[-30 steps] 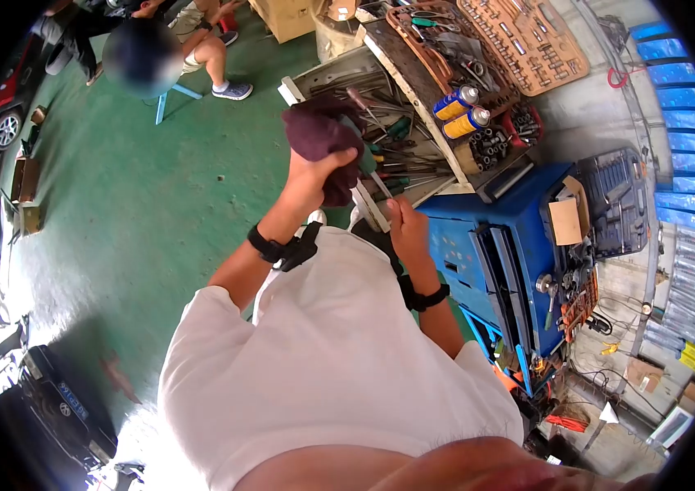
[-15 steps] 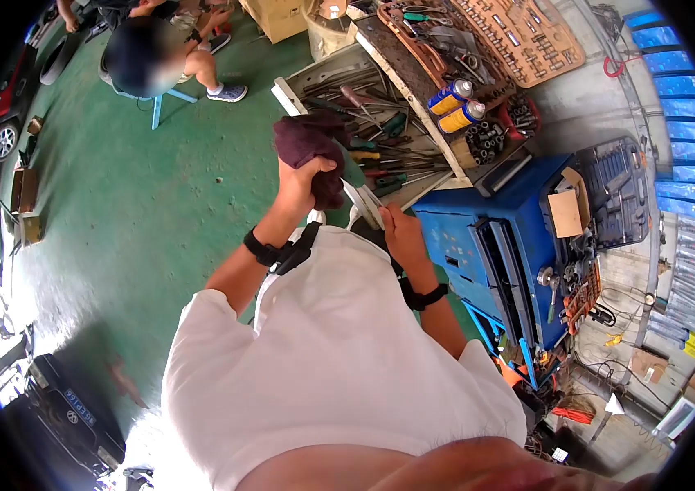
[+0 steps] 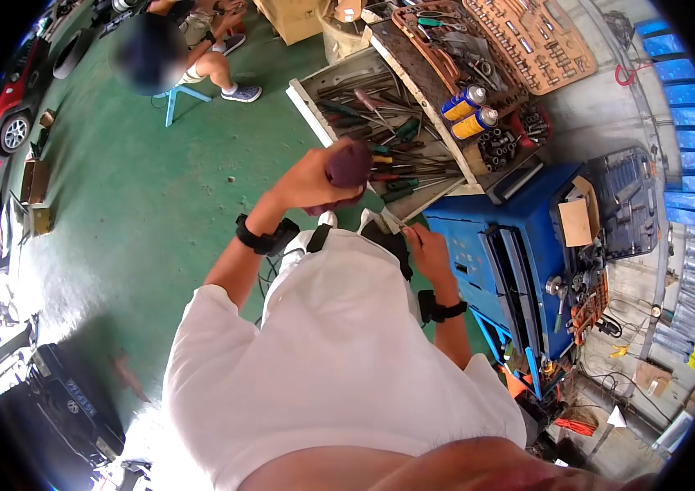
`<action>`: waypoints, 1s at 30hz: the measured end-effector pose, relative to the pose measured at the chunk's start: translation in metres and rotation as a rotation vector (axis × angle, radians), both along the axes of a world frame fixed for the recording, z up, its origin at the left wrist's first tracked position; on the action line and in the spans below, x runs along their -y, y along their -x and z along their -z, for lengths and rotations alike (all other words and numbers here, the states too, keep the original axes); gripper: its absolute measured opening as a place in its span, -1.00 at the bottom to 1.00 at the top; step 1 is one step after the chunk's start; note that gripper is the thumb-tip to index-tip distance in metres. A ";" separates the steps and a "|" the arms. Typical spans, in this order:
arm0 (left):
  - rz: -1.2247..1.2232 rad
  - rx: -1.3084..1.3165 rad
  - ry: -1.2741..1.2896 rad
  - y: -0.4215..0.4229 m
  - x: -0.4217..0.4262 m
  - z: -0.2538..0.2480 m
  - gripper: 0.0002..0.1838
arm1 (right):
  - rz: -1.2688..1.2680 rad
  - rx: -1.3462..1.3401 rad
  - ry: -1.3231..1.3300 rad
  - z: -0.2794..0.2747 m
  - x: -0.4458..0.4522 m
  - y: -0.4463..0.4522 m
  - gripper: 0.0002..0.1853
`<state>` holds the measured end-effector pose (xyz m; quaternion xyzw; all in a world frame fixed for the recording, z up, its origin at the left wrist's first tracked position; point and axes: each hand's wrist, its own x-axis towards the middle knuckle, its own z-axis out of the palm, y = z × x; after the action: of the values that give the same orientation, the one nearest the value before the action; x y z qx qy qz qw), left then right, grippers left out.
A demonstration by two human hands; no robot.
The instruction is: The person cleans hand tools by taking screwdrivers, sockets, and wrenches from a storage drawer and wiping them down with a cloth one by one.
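Note:
My left hand is closed around a bunched maroon cloth, in front of the open drawer. The pale metal drawer is full of screwdrivers and other long hand tools, some with green, red or yellow handles. At the near end of the drawer's front edge, my right hand has its fingers closed on the rim. The cloth and left hand hide the middle of that front edge.
Beside the drawer stands a blue tool cabinet. Two spray cans and an orange socket case rest above. A person sits on a blue stool across the green floor. A red car is at far left.
My left hand has turned and moved right with the cloth, which is now bunched more tightly. My right hand stays at the drawer's edge. The view has shifted slightly.

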<state>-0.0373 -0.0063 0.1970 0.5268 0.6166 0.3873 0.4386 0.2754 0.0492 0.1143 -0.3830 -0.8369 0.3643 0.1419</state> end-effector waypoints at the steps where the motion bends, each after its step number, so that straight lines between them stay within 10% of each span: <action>1: 0.007 -0.006 0.001 0.001 0.000 -0.003 -0.38 | -0.007 0.049 -0.075 -0.005 0.000 -0.001 -0.65; 14: 0.527 -0.293 -0.032 -0.025 0.011 0.053 -0.31 | -0.108 0.333 -0.539 -0.044 -0.002 0.007 -0.64; 26: -0.110 -0.122 -0.476 -0.016 0.017 0.057 -0.26 | 0.299 0.042 -0.281 -0.033 0.007 0.015 -0.60; 30: -0.299 0.473 -0.374 -0.030 0.014 0.054 -0.24 | 0.350 -0.008 -0.259 -0.032 0.012 0.019 -0.65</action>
<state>-0.0073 -0.0205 0.1432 0.3972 0.4865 0.6654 0.4035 0.2563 0.0376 0.1458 -0.4997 -0.7968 0.2251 0.2545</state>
